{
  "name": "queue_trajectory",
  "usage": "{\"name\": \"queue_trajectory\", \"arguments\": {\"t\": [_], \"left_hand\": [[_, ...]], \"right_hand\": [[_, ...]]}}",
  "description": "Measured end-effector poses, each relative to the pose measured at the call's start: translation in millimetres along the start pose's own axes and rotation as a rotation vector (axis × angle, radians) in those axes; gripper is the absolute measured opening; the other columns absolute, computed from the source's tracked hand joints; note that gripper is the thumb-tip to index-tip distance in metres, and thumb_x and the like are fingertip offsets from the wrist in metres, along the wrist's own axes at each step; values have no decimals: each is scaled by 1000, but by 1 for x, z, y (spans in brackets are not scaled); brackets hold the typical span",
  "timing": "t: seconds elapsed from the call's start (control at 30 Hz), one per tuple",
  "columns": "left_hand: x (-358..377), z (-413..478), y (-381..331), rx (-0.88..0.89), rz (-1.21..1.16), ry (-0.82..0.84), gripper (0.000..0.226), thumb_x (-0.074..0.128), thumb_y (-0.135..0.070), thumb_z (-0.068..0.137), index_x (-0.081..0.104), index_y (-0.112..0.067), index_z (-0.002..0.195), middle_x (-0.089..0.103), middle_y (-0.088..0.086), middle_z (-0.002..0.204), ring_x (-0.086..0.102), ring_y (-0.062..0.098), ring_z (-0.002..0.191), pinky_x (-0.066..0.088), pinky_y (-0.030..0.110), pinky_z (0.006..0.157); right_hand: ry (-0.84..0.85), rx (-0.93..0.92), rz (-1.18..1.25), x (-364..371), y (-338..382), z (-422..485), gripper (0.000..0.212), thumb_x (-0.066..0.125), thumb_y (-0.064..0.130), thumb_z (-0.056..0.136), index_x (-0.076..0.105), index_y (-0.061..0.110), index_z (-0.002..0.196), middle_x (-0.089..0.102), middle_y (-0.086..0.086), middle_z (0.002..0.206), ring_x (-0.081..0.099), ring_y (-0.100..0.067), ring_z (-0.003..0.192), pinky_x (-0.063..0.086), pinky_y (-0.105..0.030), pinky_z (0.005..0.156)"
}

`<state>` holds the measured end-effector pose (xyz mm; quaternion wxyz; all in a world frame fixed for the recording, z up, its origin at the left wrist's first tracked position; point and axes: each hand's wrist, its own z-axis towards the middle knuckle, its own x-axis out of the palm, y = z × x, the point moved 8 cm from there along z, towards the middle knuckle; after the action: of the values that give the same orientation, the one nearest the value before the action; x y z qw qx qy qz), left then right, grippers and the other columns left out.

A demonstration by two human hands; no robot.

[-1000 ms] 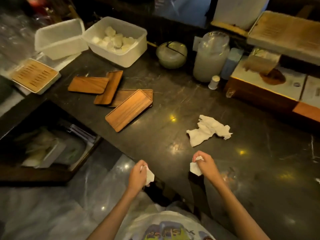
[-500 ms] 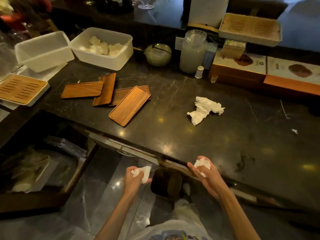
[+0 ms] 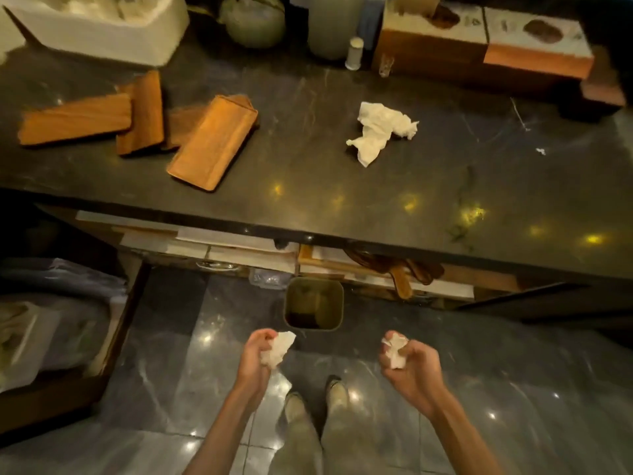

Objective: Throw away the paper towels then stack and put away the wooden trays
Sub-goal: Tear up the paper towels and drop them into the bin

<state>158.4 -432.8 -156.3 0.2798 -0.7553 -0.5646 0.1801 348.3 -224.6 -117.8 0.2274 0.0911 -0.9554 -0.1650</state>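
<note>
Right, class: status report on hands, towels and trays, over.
Left hand and right hand each shut on a paper wad. Bin ahead, open. One towel and trays on counter.

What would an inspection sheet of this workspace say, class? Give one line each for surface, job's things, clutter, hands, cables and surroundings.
Surface: dark stone counter, glossy.
Job's things: four wooden trays scattered and overlapping; one crumpled paper towel on the counter.
Clutter: white tub, round pot, boxes along the back.
Hands: left hand and right hand each grip a paper wad.
Cables: nothing seen.
Surroundings: small bin on the floor ahead, open drawers under the counter.
</note>
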Motion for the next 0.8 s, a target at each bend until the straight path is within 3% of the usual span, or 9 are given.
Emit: {"name": "queue_trajectory", "arguments": {"t": [0.07,0.17,0.3,0.4,0.53,0.6,0.67,0.8], "left_hand": [[9,24,11,-35,-30,34,36,29,18,79,53,-4,93,52,16,94,51,27,73,48,20,43],[18,69,30,2,131,60,40,44,16,84,55,-11,112,53,12,111,56,24,92,51,26,66],[28,140,70,35,216,153,44,65,-1,86,57,-23,123,57,2,115,59,18,103,55,31,83],[23,198,117,11,152,154,45,71,-9,83,58,-27,122,65,1,110,68,18,97,60,23,70],[10,277,179,-30,243,5,14,75,-17,81,65,-19,91,70,9,94,69,21,84,59,26,63],[12,310,204,-52,278,-20,15,74,-12,82,60,-18,84,66,8,89,66,19,81,57,26,60],[21,338,222,-47,291,-24,22,69,2,82,55,-15,83,62,8,88,65,19,80,56,25,54],[43,380,243,53,305,-48,33,54,19,80,53,-13,89,54,6,86,58,17,76,54,18,46]], "right_hand": [[-52,-2,-26,-12,-4,32,39,33,-10,70,56,5,98,48,-10,83,47,-20,69,37,-26,57],[-130,-79,-239,-31,-11,93,44,37,-19,83,57,9,111,51,-13,101,55,-24,89,51,-30,71],[-89,-135,-293,-58,-39,173,28,53,-4,93,60,7,118,65,-19,115,68,-30,106,60,-31,81],[-129,-143,-383,-89,-69,227,20,61,17,93,68,13,111,72,-13,111,71,-23,102,60,-30,80],[-200,-69,-516,-133,-108,303,28,60,38,91,68,20,111,72,-3,100,66,-16,85,52,-24,70],[-200,-55,-518,-146,-120,341,30,58,36,93,67,15,112,65,-6,91,52,-13,70,42,-23,60],[-220,-36,-489,-157,-129,377,25,59,25,94,65,9,112,63,-7,88,49,-10,64,41,-20,53],[-204,51,-540,-166,-144,437,28,60,12,93,56,8,120,65,-10,105,61,-14,79,50,-18,51]]}}
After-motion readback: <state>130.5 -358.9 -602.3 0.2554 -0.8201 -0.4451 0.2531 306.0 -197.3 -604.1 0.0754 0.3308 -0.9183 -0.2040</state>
